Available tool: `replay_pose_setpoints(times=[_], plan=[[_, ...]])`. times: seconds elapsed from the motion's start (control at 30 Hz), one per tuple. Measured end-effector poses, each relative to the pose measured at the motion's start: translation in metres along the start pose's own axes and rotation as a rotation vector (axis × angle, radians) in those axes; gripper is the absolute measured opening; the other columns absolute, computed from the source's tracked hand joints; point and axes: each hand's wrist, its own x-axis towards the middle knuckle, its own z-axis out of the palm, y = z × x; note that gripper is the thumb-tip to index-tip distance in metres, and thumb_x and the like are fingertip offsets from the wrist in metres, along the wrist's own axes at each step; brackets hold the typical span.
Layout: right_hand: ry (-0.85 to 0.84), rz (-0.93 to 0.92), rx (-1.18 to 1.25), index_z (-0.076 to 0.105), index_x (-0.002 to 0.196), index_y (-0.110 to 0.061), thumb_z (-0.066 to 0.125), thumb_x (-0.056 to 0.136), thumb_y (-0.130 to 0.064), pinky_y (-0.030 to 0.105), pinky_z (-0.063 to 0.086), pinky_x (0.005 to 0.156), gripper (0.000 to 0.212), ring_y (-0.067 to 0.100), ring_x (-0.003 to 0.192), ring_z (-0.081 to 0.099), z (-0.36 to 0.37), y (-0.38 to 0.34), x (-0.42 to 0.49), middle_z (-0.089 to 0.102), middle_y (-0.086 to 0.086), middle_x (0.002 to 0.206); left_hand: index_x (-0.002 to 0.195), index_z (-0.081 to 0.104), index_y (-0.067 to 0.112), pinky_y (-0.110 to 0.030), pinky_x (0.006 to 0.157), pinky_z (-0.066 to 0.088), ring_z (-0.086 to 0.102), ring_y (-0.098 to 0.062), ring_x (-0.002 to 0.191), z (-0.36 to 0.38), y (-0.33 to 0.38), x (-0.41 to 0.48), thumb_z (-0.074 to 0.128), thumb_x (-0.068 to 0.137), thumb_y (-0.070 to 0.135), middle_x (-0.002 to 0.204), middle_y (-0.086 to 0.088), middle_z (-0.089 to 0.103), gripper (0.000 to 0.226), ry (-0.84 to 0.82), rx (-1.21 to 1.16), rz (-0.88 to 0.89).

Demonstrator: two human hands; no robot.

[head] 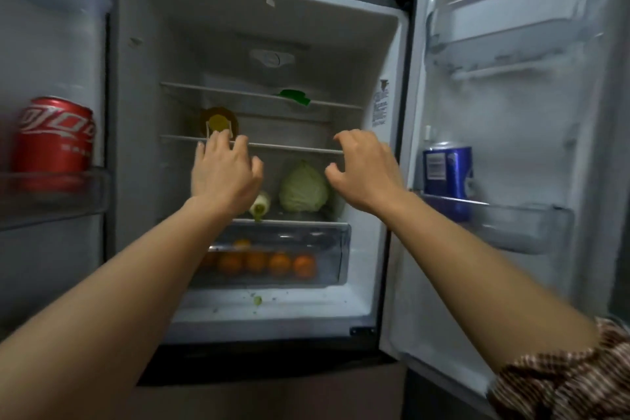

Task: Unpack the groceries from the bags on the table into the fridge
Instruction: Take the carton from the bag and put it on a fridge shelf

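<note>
The fridge stands open in front of me with both doors swung wide. My left hand [225,174] reaches in at the middle shelf [289,146], fingers spread and relaxed, just below a yellow-capped bottle [218,123] lying on that shelf; I cannot tell whether it touches the bottle. My right hand [364,174] hovers at the same shelf's right end, fingers loosely curled and holding nothing. Below them lie a green cabbage [303,189] and a pale bottle [260,206]. Several oranges [266,262] fill the clear drawer.
A red cola can [54,143] stands in the left door rack and a blue can [446,170] in the right door rack. A green item [293,96] lies on the top shelf. Crumbs and a small green bit [257,300] lie on the fridge floor.
</note>
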Motion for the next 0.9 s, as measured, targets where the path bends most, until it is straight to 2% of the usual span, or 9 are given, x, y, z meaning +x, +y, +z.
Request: replay_pose_setpoints(times=[0.17, 0.3, 0.43, 0.57, 0.67, 0.73, 0.83, 0.9], plan=[[-0.018, 0.018, -0.088, 0.051, 0.122, -0.012, 0.049, 0.088, -0.03, 0.042, 0.035, 0.098, 0.038, 0.023, 0.118, 0.046, -0.04, 0.007, -0.061, 0.054, 0.007, 0.126, 0.133, 0.046, 0.007, -0.05, 0.114, 0.021, 0.028, -0.035, 0.136, -0.039, 0.006, -0.056, 0.039, 0.094, 0.032, 0.142, -0.021, 0.038, 0.047, -0.058, 0.087, -0.069], [-0.108, 0.158, -0.193, 0.048, 0.127, -0.01, 0.05, 0.086, -0.029, 0.05, 0.031, 0.103, 0.045, 0.027, 0.123, 0.041, -0.067, 0.016, -0.089, 0.049, 0.01, 0.132, 0.136, 0.043, 0.008, -0.051, 0.115, 0.019, 0.023, -0.036, 0.138, -0.076, 0.007, -0.088, 0.039, 0.095, 0.033, 0.145, -0.021, 0.034, 0.048, -0.086, 0.151, -0.097], [-0.207, 0.306, -0.331, 0.043, 0.13, -0.007, 0.051, 0.088, -0.033, 0.057, 0.024, 0.107, 0.05, 0.031, 0.127, 0.038, -0.078, 0.034, -0.109, 0.046, 0.014, 0.135, 0.141, 0.031, 0.009, -0.05, 0.117, 0.011, 0.012, -0.036, 0.143, -0.107, -0.008, -0.11, 0.041, 0.093, 0.033, 0.153, -0.022, 0.019, 0.054, -0.062, 0.238, -0.157], [-0.281, 0.386, -0.453, 0.042, 0.132, -0.006, 0.049, 0.089, -0.036, 0.058, 0.023, 0.11, 0.053, 0.031, 0.128, 0.039, -0.081, 0.045, -0.117, 0.045, 0.015, 0.137, 0.148, 0.015, 0.004, -0.049, 0.117, 0.002, 0.004, -0.038, 0.144, -0.13, -0.037, -0.123, 0.041, 0.091, 0.034, 0.155, -0.024, 0.009, 0.069, -0.017, 0.369, -0.227], [-0.298, 0.359, -0.512, 0.044, 0.128, -0.008, 0.05, 0.088, -0.037, 0.057, 0.025, 0.109, 0.049, 0.03, 0.124, 0.044, -0.08, 0.04, -0.118, 0.049, 0.014, 0.133, 0.148, 0.014, 0.001, -0.049, 0.117, -0.002, 0.007, -0.039, 0.143, -0.14, -0.058, -0.134, 0.041, 0.091, 0.034, 0.153, -0.025, 0.015, 0.071, -0.048, 0.424, -0.293], [-0.286, 0.342, -0.53, 0.045, 0.126, -0.008, 0.05, 0.088, -0.036, 0.049, 0.03, 0.106, 0.048, 0.03, 0.121, 0.045, -0.08, 0.038, -0.119, 0.051, 0.014, 0.131, 0.144, 0.023, 0.0, -0.05, 0.116, -0.001, 0.017, -0.039, 0.139, -0.143, -0.069, -0.139, 0.043, 0.089, 0.033, 0.146, -0.025, 0.028, 0.067, -0.05, 0.473, -0.277], [-0.27, 0.33, -0.511, 0.048, 0.124, -0.008, 0.05, 0.088, -0.033, 0.042, 0.035, 0.099, 0.045, 0.031, 0.116, 0.048, -0.081, 0.037, -0.116, 0.052, 0.014, 0.127, 0.118, 0.047, -0.002, -0.051, 0.116, 0.012, 0.039, -0.039, 0.116, -0.146, -0.071, -0.133, 0.049, 0.084, 0.03, 0.117, -0.023, 0.048, 0.047, -0.008, 0.517, -0.217], [-0.248, 0.331, -0.483, 0.051, 0.122, -0.006, 0.051, 0.088, -0.031, 0.04, 0.036, 0.096, 0.043, 0.033, 0.113, 0.05, -0.081, 0.034, -0.115, 0.051, 0.015, 0.125, 0.107, 0.051, -0.001, -0.051, 0.114, 0.018, 0.044, -0.038, 0.108, -0.149, -0.065, -0.128, 0.049, 0.084, 0.031, 0.108, -0.022, 0.052, 0.04, -0.027, 0.534, -0.219]])
